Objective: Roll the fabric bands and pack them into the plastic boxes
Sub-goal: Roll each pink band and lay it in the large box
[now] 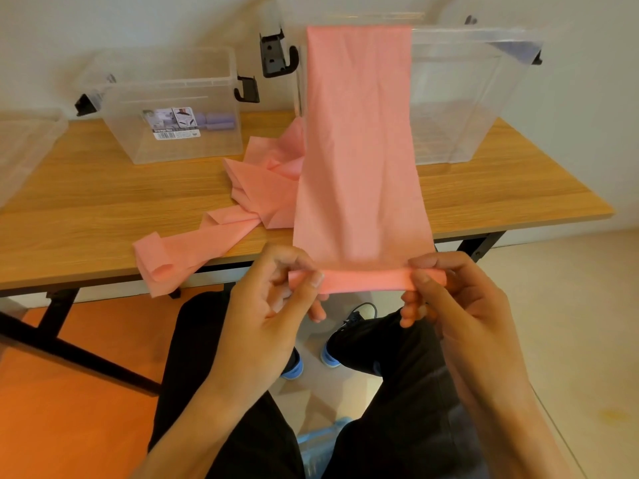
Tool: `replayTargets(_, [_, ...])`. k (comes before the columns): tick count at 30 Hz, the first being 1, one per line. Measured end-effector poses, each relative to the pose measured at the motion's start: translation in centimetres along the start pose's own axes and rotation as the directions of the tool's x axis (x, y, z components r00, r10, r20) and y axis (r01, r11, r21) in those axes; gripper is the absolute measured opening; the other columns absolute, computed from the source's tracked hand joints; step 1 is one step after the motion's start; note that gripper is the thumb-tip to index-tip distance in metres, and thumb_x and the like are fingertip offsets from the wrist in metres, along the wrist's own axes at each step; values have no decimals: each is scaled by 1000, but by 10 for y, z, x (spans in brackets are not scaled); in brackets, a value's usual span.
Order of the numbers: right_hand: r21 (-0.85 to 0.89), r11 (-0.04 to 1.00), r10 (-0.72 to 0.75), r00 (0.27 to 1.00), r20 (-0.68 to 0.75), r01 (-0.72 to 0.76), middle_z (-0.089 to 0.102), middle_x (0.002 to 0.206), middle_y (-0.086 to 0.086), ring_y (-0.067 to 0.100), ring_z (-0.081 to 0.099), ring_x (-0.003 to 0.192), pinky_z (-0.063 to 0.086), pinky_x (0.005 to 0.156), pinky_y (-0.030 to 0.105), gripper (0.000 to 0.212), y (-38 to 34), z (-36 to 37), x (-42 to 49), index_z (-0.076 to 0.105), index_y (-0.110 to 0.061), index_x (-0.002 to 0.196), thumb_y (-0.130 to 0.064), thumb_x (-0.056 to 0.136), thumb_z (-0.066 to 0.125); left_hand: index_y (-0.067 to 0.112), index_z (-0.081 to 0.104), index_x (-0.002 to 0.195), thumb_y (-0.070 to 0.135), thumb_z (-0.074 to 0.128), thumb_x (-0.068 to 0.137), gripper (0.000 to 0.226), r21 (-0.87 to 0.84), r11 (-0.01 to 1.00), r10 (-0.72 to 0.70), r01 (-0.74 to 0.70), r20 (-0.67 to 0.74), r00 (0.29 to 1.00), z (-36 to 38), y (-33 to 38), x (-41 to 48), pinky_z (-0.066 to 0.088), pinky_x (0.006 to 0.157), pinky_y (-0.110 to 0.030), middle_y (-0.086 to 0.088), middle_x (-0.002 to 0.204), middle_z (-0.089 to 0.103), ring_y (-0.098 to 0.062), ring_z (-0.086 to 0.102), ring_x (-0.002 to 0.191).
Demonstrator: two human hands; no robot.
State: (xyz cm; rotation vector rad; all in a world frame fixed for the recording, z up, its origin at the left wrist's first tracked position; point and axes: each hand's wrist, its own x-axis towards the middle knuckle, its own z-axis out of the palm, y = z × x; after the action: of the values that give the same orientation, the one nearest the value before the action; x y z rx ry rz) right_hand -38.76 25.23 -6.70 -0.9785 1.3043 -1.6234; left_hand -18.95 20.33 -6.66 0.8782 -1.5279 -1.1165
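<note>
Two hands share the work. The left hand (pixel 273 305) and the right hand (pixel 460 299) each pinch, between thumb and curled fingers, one end of the narrow rolled edge (pixel 366 280) at the near end of a long salmon-pink fabric band (pixel 359 150). The roll is held in the air just in front of the light wooden table (pixel 86 209). From it the band runs up and away, flat and fairly taut, and its far part hangs over the rim of the large clear plastic box with black latches (pixel 484 98).

Rolling looks barely begun, with only a turn or so wound. The next move, I judge, calls for both hands to turn the roll evenly and keep its edges square while the band feeds off the rim.

More loose pink fabric (pixel 262 188) lies crumpled on the table. I cannot tell whether it belongs to the same band.

I can make out nothing inside the large box. The smaller clear plastic box with a paper label (pixel 173 108) holds pale purple rolls (pixel 218 121). Part of another clear plastic container (pixel 24 143) shows at the left edge, its contents unclear.
</note>
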Motion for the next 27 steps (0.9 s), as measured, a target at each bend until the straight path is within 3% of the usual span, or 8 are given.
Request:
replayTargets(6, [-66,998,7,1000,30,-5,75,90,13,27,72,73,60,70,27,28,-2,-5,0,74,-8,105,-14,78,73,12,72,97,17,68,85,14,-12,998,-69,69,7,998,-5,2,1,54,70,-17,-1,83,73,-17,71,68])
replayTargets(10, [-101,994,-27,1000,16,29,74,84,14,27,71,73,60,70,28,22,-2,-4,0,75,-10,100,-19,80,71,12,73,95,15,70,82,13,-13,997,-75,75,5,997,-7,0,3,54,69,-17,-1,83,73,-17,72,69])
replayTargets(13, [-157,986,-55,998,22,58,70,87,9,24,67,77,60,69,29,15,-1,-1,1,75,-15,91,-25,83,68,9,70,91,18,64,88,11,4,998,-58,58,22,998,-6,-3,6,53,67,-20,-1,77,69,-15,68,69])
replayTargets(17, [-136,991,-13,1000,17,15,69,87,8,27,70,83,62,69,33,24,1,2,3,68,-6,91,-29,85,64,0,60,88,21,58,93,21,-28,998,-61,63,50,997,-2,-4,11,54,67,-22,-12,76,70,-16,70,70])
replayTargets(23, [-75,997,20,999,-41,-23,70,76,17,26,69,66,61,66,32,16,2,4,8,60,2,85,-3,99,56,11,46,71,14,65,89,26,-101,992,-79,76,-22,997,6,0,14,54,67,-19,-15,72,72,-23,73,69])
replayTargets(27, [-25,1000,-5,999,-41,4,71,77,16,26,67,63,58,62,30,11,0,7,14,58,2,89,-2,99,58,9,46,81,6,69,88,24,-157,985,-79,67,-71,994,8,0,18,54,61,-23,-11,69,67,-26,72,61])
